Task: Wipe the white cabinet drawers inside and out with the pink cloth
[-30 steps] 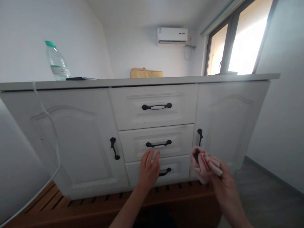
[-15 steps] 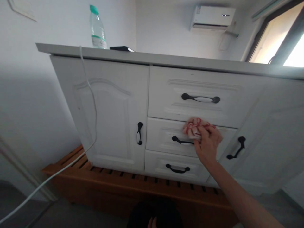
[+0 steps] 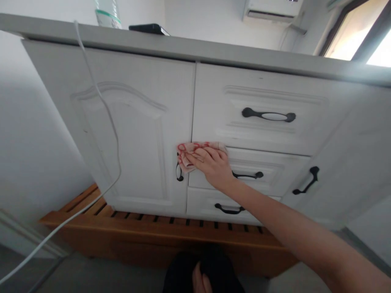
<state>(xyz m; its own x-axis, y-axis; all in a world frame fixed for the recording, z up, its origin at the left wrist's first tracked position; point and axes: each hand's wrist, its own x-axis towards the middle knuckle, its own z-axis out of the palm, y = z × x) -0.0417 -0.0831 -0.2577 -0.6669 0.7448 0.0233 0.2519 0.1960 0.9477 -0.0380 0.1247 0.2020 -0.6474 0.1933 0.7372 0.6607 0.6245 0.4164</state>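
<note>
My right hand (image 3: 214,162) is closed over a pink and white cloth (image 3: 186,148) with red markings, pressing it against the white cabinet (image 3: 134,138). The cloth lies at the upper left corner of the middle drawer and reaches across the seam onto the left door. It partly covers the top of that door's black and white handle (image 3: 179,173). The middle drawer's handle (image 3: 249,175) shows just right of my wrist. At the bottom edge, part of my left hand (image 3: 201,280) rests between my dark-clothed knees, fingers stretched out, holding nothing visible.
A white cable (image 3: 114,130) hangs down the left door. On the cabinet top stand a bottle (image 3: 107,14) and a flat black object (image 3: 148,28). Under the cabinet is a slatted wooden base (image 3: 146,228). The top drawer's handle (image 3: 269,115) sticks out.
My right hand has moved left with the cloth, from above the middle drawer's handle to the seam beside the left door. The view has tilted down and come closer.
</note>
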